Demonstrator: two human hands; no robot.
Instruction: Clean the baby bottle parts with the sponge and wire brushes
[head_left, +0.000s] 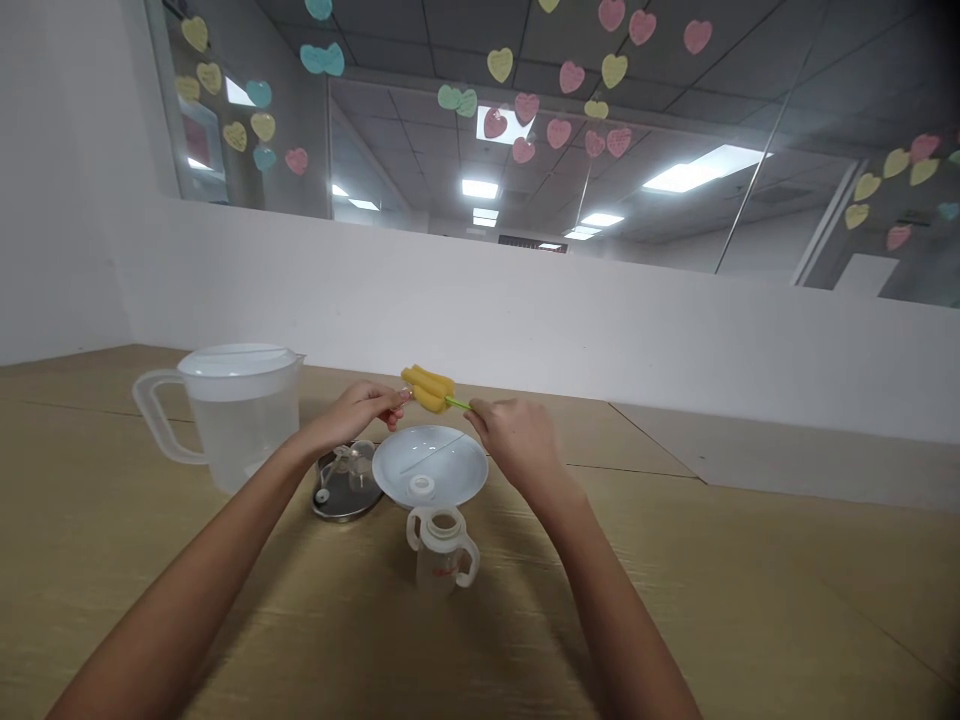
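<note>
A yellow sponge brush with a thin green handle is held up above a white bowl. My right hand is closed on the green handle. At the brush's left side, the fingertips of my left hand pinch something small and clear, too small to name. Inside the bowl lie a white ring and a thin stick-like piece. Just in front of the bowl stands an open two-handled bottle with red print.
On the left stands a clear lidded pitcher. A dark metal tray holding clear bottle parts sits between pitcher and bowl. Behind the brown table rises a white wall, with heart-shaped notes on the glass above.
</note>
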